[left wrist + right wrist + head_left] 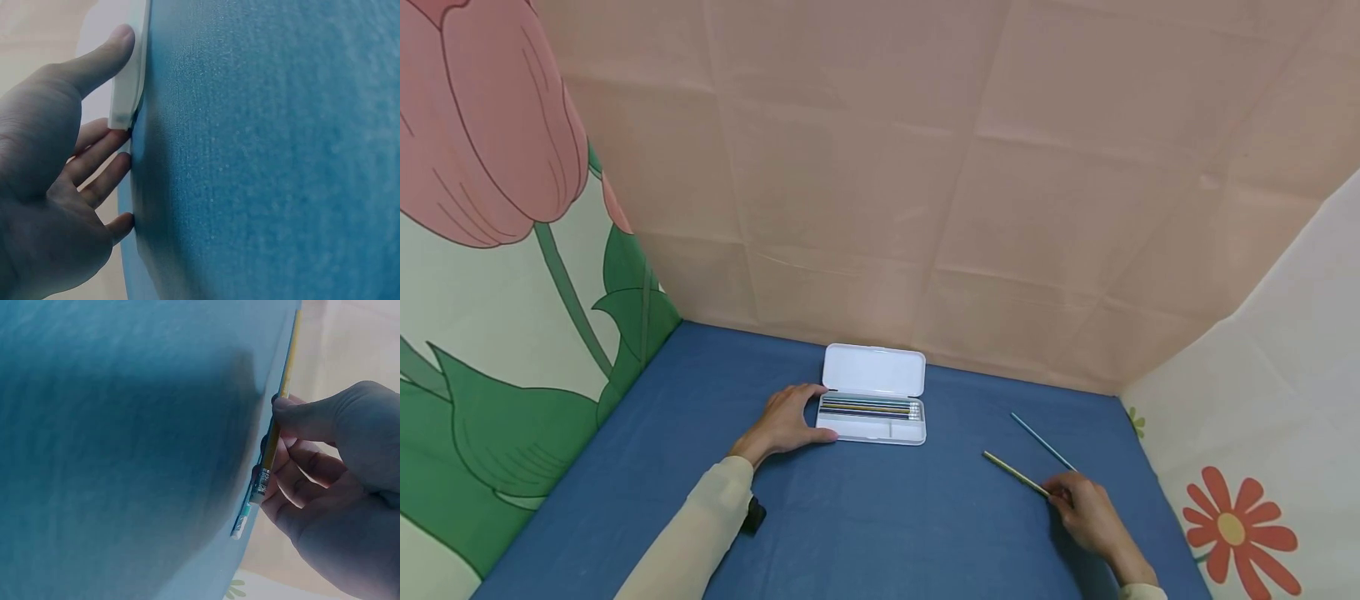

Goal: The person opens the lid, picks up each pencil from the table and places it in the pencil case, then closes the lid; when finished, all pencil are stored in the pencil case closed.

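Observation:
A white pencil case (pixel 871 429) stands with its lid (pixel 874 370) raised at the back of the table. Several pencils (pixel 865 406) lie side by side in its rear compartment. My left hand (pixel 785 421) grips the case's left end, thumb at the front edge and index finger by the hinge corner. In the left wrist view the thumb presses on the case's side wall (pixel 128 94). To the right, my right hand (pixel 1086 512) pinches a yellow pencil (pixel 288 369) near its eraser end. Just behind, a light blue pencil (pixel 1041 439) lies on the cloth, its eraser (pixel 238 526) beside the fingers.
Blue cloth (pixel 880 517) covers the table. A beige sheet (pixel 925 183) rises behind the case, with a tulip-printed sheet (pixel 497 333) on the left and a white flower-printed one (pixel 1285 375) on the right. A small black object (pixel 753 516) shows by the left wrist.

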